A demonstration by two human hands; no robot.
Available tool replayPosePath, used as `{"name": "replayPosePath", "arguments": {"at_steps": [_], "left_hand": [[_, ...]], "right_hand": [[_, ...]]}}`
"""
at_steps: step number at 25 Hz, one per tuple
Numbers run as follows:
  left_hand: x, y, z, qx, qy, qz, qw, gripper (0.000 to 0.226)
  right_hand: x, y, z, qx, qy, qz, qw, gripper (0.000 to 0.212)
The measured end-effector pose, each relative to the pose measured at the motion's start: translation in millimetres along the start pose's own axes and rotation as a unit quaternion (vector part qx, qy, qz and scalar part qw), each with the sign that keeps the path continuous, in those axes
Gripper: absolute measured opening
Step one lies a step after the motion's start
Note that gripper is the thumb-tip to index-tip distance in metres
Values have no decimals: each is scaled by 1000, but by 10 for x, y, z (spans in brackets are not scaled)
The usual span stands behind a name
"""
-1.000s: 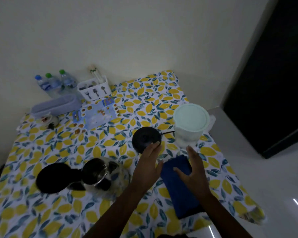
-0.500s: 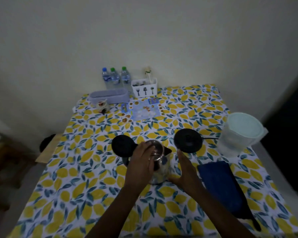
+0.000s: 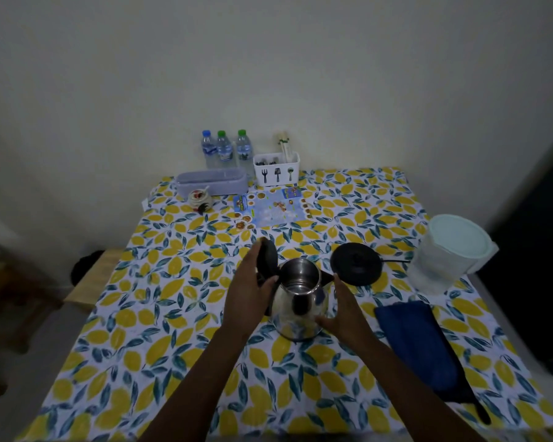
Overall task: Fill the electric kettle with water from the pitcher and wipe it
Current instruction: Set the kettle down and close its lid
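The steel electric kettle (image 3: 300, 298) stands upright on the lemon-print tablecloth (image 3: 160, 314), its black lid (image 3: 268, 256) swung open to the left. My left hand (image 3: 249, 288) wraps the kettle's handle side under the lid. My right hand (image 3: 345, 311) rests flat against the kettle's right lower wall. The black kettle base (image 3: 356, 263) lies just right of the kettle, cord running right. The clear pitcher (image 3: 447, 253) with a pale green lid stands at the right edge. A dark blue cloth (image 3: 419, 342) lies right of my right hand.
At the back stand three water bottles (image 3: 224, 148), a white cutlery caddy (image 3: 276, 169), a lilac box (image 3: 213, 183), a small jar (image 3: 198, 197) and a printed blue mat (image 3: 272, 208). A wooden stool (image 3: 93, 282) sits left of the table.
The view swung left from the cloth and pitcher to centre on the kettle. Both hands left the blue cloth and closed on the kettle; its lid stands more upright now.
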State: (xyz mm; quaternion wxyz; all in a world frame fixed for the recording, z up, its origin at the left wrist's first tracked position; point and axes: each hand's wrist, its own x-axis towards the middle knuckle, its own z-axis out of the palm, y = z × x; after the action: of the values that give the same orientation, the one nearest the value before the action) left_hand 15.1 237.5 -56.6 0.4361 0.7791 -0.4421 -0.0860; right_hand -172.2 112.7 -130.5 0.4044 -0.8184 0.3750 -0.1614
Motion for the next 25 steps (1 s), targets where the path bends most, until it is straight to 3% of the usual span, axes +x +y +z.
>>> {"name": "replayPosePath", "arguments": {"at_steps": [4, 6, 11, 17, 21, 25], "left_hand": [[156, 142, 284, 92, -148, 143, 974, 62], [199, 164, 446, 151, -199, 158, 955, 47], [157, 100, 663, 210, -152, 111, 959, 36], [149, 156, 690, 253, -167, 107, 947, 36], [30, 297, 899, 198, -170, 159, 952, 36], [-147, 523, 1394, 120, -207, 227, 944, 35]], "right_hand": [[2, 28, 17, 12, -1, 18, 1000, 106], [-9, 62, 25, 16, -8, 20, 1000, 103], [-88, 164, 36, 5, -10, 0, 1000, 100], [-138, 333, -23, -23, -6, -1, 1000, 98], [-274, 593, -221, -109, 49, -33, 992, 91], [-461, 988, -442, -181, 65, 41, 980, 88]]}}
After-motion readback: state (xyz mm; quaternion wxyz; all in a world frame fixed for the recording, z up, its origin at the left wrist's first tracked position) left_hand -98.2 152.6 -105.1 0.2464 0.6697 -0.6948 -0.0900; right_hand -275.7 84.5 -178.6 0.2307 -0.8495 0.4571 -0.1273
